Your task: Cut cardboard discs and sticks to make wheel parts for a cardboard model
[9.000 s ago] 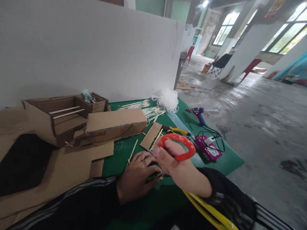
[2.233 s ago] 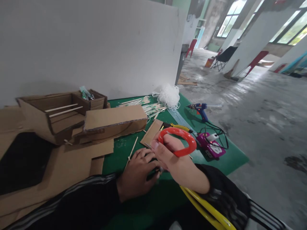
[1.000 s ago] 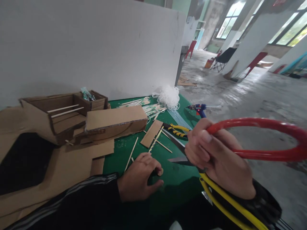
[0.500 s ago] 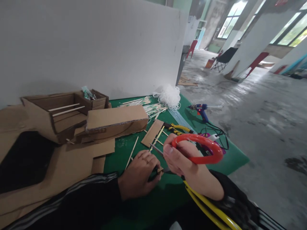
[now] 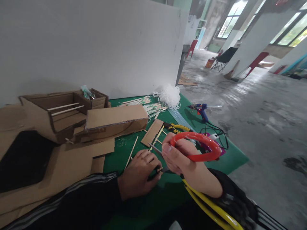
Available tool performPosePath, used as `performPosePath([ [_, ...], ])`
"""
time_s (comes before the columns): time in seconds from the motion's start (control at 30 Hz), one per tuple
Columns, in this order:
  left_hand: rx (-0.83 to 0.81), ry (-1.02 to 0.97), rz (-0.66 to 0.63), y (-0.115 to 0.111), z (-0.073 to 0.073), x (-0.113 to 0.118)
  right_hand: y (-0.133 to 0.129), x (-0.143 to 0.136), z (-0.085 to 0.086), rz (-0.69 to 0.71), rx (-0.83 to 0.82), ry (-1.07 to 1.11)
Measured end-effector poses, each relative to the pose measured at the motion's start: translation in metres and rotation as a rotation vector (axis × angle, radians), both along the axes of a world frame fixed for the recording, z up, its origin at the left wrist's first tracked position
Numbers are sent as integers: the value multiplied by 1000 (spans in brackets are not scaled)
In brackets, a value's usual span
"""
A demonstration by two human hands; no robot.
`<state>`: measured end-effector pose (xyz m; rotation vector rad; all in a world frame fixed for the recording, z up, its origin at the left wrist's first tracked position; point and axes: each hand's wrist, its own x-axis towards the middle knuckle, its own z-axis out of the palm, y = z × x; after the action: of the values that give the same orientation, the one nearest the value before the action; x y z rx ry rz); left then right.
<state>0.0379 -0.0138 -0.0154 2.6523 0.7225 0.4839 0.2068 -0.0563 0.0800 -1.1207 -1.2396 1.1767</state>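
Observation:
Red-handled scissors (image 5: 211,150) are gripped in my right hand (image 5: 182,155), their blades apart and pointing left. One blade tip is near the yellow tape measure (image 5: 157,138); the other reaches the small piece at my left hand. My left hand (image 5: 141,174) is low over the green mat, its fingers curled round a small brown piece (image 5: 160,170) and something dark that is mostly hidden. Just beyond the hands, a cardboard strip (image 5: 152,132) lies beside the tape measure and short wooden sticks. A long thin stick (image 5: 131,152) rests left of the tape.
A cardboard block (image 5: 117,118) and an open cardboard box (image 5: 64,111) stand at the left. White string (image 5: 169,96), yellow-black pliers (image 5: 177,127) and a blue glue gun (image 5: 201,111) with its cable lie on the green mat (image 5: 230,156). Yellow tubing (image 5: 206,204) passes under my right forearm.
My right hand and the scissors have shifted very slightly left, with the red handle a little higher. My left hand has hardly moved.

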Motion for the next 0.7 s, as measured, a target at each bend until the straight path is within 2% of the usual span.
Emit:
performPosePath([
  [0.2,11,-30,11,0,4,1,0,-4,12,133,43,-127],
  [0.37,41,-57,2,1,1,0,2,-12,16,87,208,-334],
  [0.6,17,-47,2,2,1,0,3,-12,11,82,208,-393],
  [0.7,-24,-5,6,2,3,1,4,-12,11,105,163,-292],
])
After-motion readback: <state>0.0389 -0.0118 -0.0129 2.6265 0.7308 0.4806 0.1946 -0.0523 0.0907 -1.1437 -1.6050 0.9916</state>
